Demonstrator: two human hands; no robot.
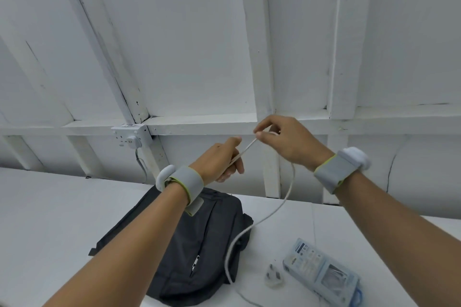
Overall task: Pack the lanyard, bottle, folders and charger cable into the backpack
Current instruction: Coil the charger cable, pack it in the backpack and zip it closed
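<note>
Both hands are raised above the table. My left hand (222, 159) and my right hand (284, 139) each pinch the white charger cable (287, 197), which is stretched short between them. The rest of the cable hangs down from my right hand and loops across the dark grey backpack (199, 244) onto the table. The backpack lies flat on the white table (50, 219) below my left wrist, with a zip pull showing on its front. Lanyard, bottle and folders are not in view.
A white plug adapter (274, 279) and a light blue packaged box (321, 274) lie on the table to the right of the backpack. A wall socket (132, 137) with a plug and cord sits on the white panelled wall behind.
</note>
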